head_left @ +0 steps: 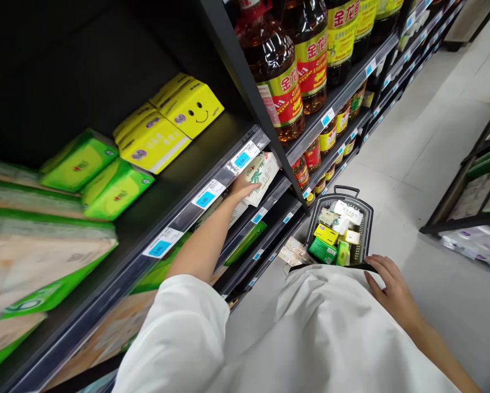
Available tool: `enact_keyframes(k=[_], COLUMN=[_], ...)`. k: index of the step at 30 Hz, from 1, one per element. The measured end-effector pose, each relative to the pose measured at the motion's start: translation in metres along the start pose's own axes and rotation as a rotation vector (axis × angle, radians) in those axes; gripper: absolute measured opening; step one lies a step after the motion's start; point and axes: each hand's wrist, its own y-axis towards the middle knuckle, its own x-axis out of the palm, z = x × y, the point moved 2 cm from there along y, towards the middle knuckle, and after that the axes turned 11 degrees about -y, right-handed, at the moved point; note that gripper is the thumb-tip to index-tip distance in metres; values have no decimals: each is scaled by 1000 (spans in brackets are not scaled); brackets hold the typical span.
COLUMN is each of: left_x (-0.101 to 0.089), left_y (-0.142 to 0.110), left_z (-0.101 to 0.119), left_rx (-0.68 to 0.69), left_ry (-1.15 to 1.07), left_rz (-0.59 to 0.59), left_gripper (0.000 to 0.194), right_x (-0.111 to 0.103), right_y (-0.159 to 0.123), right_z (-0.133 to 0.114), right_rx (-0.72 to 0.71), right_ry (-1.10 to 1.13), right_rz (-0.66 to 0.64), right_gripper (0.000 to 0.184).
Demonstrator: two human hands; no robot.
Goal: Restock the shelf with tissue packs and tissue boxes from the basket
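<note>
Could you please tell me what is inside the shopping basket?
Inside the shopping basket are a green pack, a yellow pack, a narrow yellow-green pack and several whitish packs. Anything beneath them, including the basket's bottom there, is covered and cannot be seen.

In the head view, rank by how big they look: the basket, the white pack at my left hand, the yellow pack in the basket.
1. Basket
2. White pack at your left hand
3. Yellow pack in the basket
Real sizes may differ.

On your left, tissue packs (155, 144) lie on the shelf (204, 158), cooking-oil bottles (284, 87) beyond; the shopping basket (370, 224) stands before you.
</note>
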Motion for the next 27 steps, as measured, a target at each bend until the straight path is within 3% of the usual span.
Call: enact_keyframes(k=[6, 15, 20, 27], left_x=[7, 8, 1, -2], left_y=[-8, 12, 23, 39], left_z=[-11, -26, -24, -14], left_rx=[75, 159, 117, 2], left_ry=[154, 282, 279, 259], left_rz=[32, -64, -70, 11], left_gripper=[104, 101, 103, 87], right_x=[1, 2, 6, 10], right_y=[-5, -18, -18, -28], right_z=[-2, -6, -3, -3], right_rx=[48, 206, 214, 246], right_ry=[31, 45, 57, 36], right_rz=[2, -33, -38, -48], right_gripper=[32, 28, 28, 28])
